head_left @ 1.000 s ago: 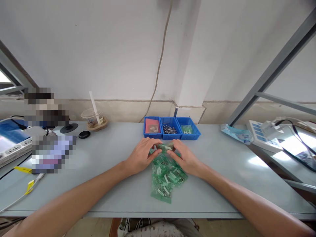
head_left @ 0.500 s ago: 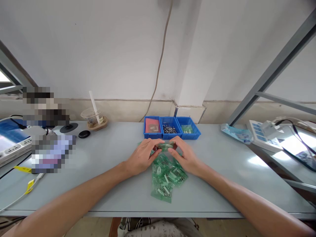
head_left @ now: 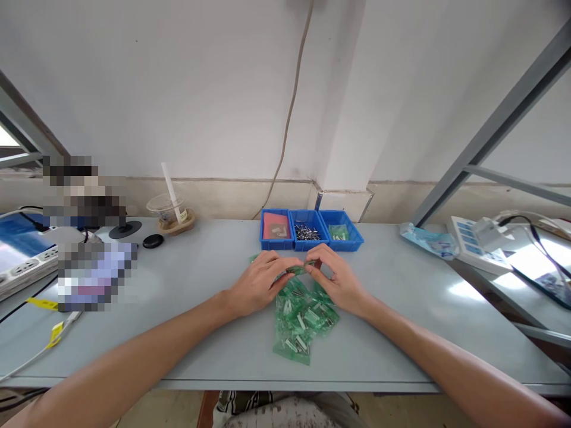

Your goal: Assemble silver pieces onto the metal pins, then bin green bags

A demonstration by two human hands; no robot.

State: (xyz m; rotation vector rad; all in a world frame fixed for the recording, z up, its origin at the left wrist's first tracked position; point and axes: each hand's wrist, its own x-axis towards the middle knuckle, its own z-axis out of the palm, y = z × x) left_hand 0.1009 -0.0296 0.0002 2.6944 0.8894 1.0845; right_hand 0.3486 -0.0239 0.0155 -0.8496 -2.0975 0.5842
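Observation:
Between my two hands is a small green plastic bag [head_left: 296, 270], held just above a pile of similar bags. My left hand [head_left: 263, 279] grips its left part between thumb and fingers. At its right end, the thumb and fingers of my right hand [head_left: 333, 278] pinch the bag's edge. What lies inside the held bag is mostly hidden by my fingers. Beneath and in front of my hands, several green bags [head_left: 306, 318] lie overlapping on the table, with white pieces and metal pins or screws showing through.
Behind my hands stand three joined blue bins: one with a pink bag [head_left: 273, 226], one with loose metal screws [head_left: 307, 232], one with a green bag [head_left: 339, 232]. A lidded cup [head_left: 166, 205], a black round object [head_left: 153, 241] and power strips [head_left: 27, 270] are at left; a blue packet [head_left: 429, 240] is at right.
The held bag has tilted flatter and is more covered by my fingers. My right fingers have shifted slightly left, closer to my left fingertips. The pile has stayed in place.

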